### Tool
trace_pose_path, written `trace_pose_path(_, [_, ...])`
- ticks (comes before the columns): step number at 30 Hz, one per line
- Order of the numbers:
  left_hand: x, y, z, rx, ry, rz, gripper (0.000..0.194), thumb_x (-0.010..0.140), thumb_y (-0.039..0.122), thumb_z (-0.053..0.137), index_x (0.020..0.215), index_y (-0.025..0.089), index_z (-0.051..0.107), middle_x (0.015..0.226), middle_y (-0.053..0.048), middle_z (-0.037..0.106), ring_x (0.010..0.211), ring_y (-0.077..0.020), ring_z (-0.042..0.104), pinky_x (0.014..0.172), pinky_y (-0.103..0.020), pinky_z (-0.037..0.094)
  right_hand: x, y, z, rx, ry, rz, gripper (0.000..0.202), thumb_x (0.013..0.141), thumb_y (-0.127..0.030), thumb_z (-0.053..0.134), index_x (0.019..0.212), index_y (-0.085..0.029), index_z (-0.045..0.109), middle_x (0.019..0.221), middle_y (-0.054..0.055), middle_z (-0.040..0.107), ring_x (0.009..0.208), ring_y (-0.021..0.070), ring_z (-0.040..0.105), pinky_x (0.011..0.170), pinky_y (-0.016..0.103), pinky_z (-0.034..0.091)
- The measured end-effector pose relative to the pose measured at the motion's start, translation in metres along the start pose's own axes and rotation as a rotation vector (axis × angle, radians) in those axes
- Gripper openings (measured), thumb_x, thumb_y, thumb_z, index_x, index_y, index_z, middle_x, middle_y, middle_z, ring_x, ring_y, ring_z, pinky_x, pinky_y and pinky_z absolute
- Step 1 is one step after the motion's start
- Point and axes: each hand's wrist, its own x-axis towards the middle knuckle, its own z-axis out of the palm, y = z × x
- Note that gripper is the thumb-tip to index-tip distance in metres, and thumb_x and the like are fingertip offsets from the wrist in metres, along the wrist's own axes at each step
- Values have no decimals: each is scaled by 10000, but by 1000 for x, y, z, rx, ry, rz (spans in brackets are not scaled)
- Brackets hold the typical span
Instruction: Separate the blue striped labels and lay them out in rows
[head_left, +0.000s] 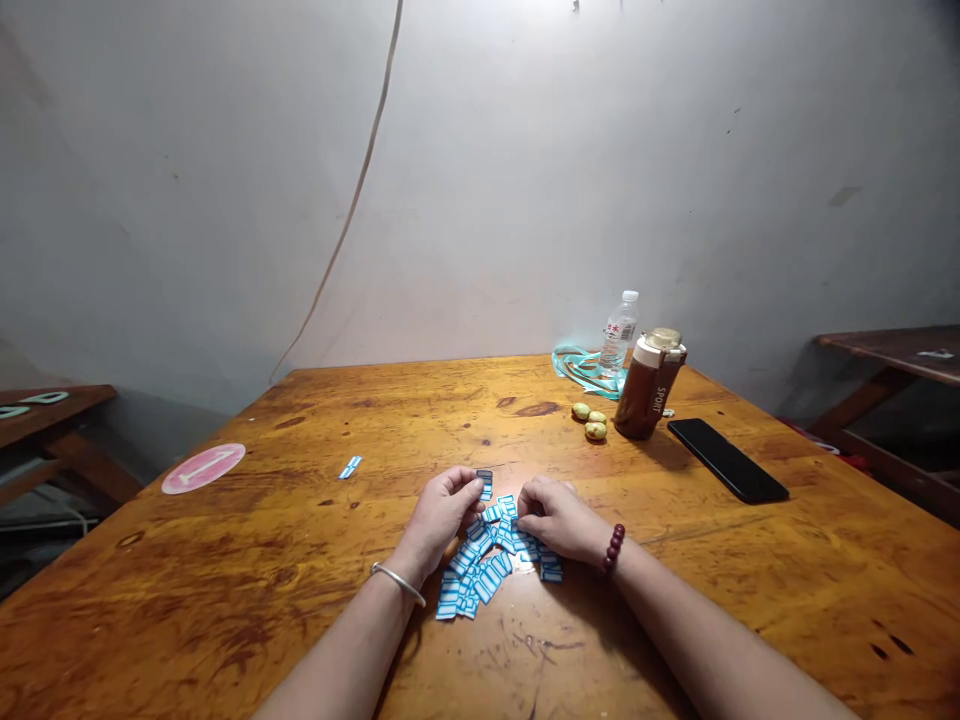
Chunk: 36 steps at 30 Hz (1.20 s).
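A grey wall stands on the far side, and the widest thing before me is the wooden table (pixel 255 570). My left hand (pixel 448 505) is at the far left edge of the heap, and my right hand (pixel 559 515) arches over its right side. At the far right stand a brown tumbler (pixel 646 395) lettered SPORT and, just beyond it, a clear water bottle (pixel 619 335) by a turquoise ribbon (pixel 574 370). A black phone (pixel 726 460) lies flat to the right of the tumbler. The pile of blue-and-white cards (pixel 469 580) spreads loosely between and in front of my hands, many overlapping. A pink oval sticker (pixel 206 468) is well off to the left. Three yellowish oval fruits (pixel 596 431) sit left of the tumbler. A lone card (pixel 349 467) lies apart, left of the pile.

Smallest is the held card (pixel 485 487), pinched between my left thumb and fingers. My right fingers curl down narrowly at the cards; I cannot tell whether they grip one. I judge the step to be singling cards out of the pile; the next move calls for a light edge pinch, leaving neighbouring cards undisturbed.
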Motion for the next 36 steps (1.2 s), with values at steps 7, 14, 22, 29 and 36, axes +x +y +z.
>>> trace_pose_path(7, [-7,7,7,42,-81,2,216,639,340,591,699,135,556,589,18,544,487,-67,476,471,-170,364,0,-16,-6,415,69,-47,65,729,-187,474,720,-148,526,663,-12,536,607,87,475,544,185,380])
trace_pose_path(14, [-12,7,13,101,-264,51,203,681,318,551,687,124,609,558,24,520,480,-62,424,465,-174,321,-2,-18,3,319,200,-81,109,755,-194,452,737,-166,555,675,-2,563,627,102,502,583,206,394])
trace_pose_path(22, [-15,8,14,16,-332,15,236,705,338,538,774,127,618,661,-9,556,557,-77,478,535,-190,374,-1,-14,7,388,232,-36,113,760,-238,441,731,-165,523,630,-17,523,576,95,472,522,192,372])
trace_pose_path(29, [-13,7,14,37,-301,38,216,673,317,574,747,121,629,611,1,560,505,-67,455,500,-185,351,0,-14,9,436,238,13,117,738,-254,486,809,-162,507,585,-38,458,532,81,423,478,180,344])
trace_pose_path(36, [-12,6,14,90,-246,61,184,660,293,578,709,118,610,565,21,530,482,-60,432,475,-178,331,-1,-17,6,479,178,51,161,726,-276,498,644,-139,521,579,-23,485,539,83,432,488,183,348])
